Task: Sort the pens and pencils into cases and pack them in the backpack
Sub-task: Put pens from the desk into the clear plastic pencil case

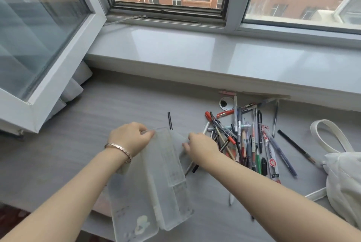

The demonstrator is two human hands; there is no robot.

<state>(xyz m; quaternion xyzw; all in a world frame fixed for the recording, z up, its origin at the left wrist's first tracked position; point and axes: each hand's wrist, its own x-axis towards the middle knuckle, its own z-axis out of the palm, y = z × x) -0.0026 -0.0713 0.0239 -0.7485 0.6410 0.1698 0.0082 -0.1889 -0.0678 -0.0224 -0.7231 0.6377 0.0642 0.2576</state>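
Note:
A translucent plastic pencil case (162, 179) stands open in front of me, its parts spread between my hands. My left hand (130, 137), with a bracelet at the wrist, grips the case's far left corner. My right hand (201, 148) holds the case's right flap at its far end. A heap of pens and pencils (246, 140) lies on the grey desk just right of my right hand. One black pen (170, 120) lies alone beyond the case. A white fabric backpack (343, 179) sits at the right edge.
A white window sill (195, 54) runs along the back of the desk (78, 134). An open window sash (45, 46) juts in over the desk's left side. A round cable hole (225, 103) sits behind the pen heap.

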